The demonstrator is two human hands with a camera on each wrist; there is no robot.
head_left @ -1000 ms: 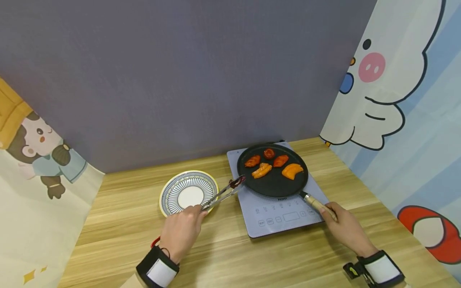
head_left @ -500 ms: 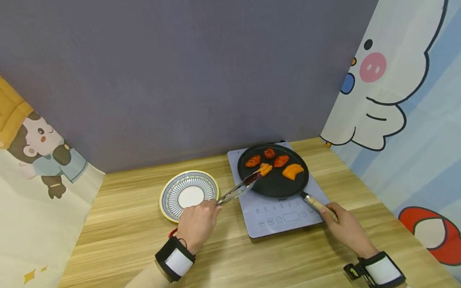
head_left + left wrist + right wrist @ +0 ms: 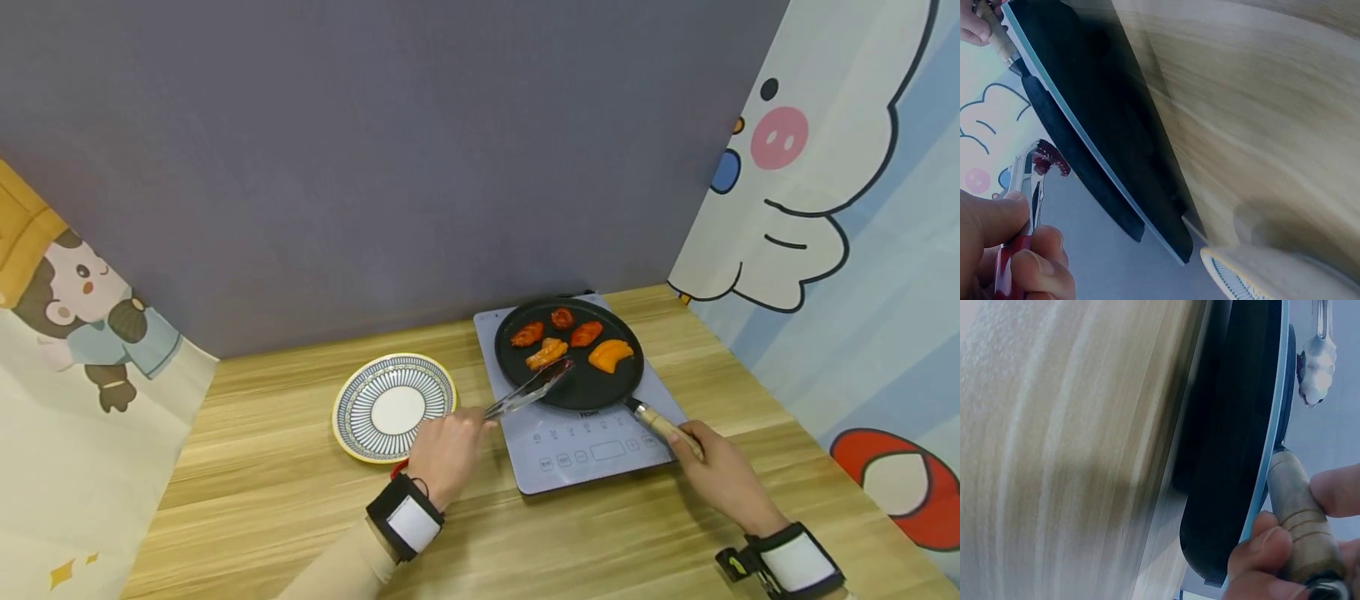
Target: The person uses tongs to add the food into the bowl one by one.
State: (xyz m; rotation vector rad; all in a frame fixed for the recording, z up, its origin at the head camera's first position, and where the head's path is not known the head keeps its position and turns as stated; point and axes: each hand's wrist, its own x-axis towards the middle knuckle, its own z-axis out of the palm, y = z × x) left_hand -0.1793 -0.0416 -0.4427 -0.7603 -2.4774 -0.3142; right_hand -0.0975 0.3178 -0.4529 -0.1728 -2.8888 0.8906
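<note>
My left hand (image 3: 450, 446) grips a pair of metal tongs (image 3: 516, 402), whose red grip part (image 3: 1011, 269) shows in the left wrist view. Pinched in their tips is a dark red, curled piece (image 3: 1051, 157) with pale dots, like an octopus tentacle. In the head view it overlaps the near part of the black flat pan (image 3: 600, 392). My right hand (image 3: 723, 477) holds the pan's wooden handle (image 3: 660, 423), fingers curled around it. On the pan lie a striped orange piece (image 3: 546, 353), a plain orange piece (image 3: 611, 356), two red wing-like pieces (image 3: 586, 334) and a small round red one (image 3: 561, 317).
Under the pan is a pale induction cooktop (image 3: 525, 467) with touch markings. Left of it a patterned plate (image 3: 396, 410) with a yellow rim sits on the wooden table (image 3: 262, 467). A grey panel (image 3: 375, 167) stands behind the table.
My left hand has moved right with the tongs, bringing the dark red piece from the pan's left edge, across the striped orange piece, to just right of it. My right hand stays on the handle.
</note>
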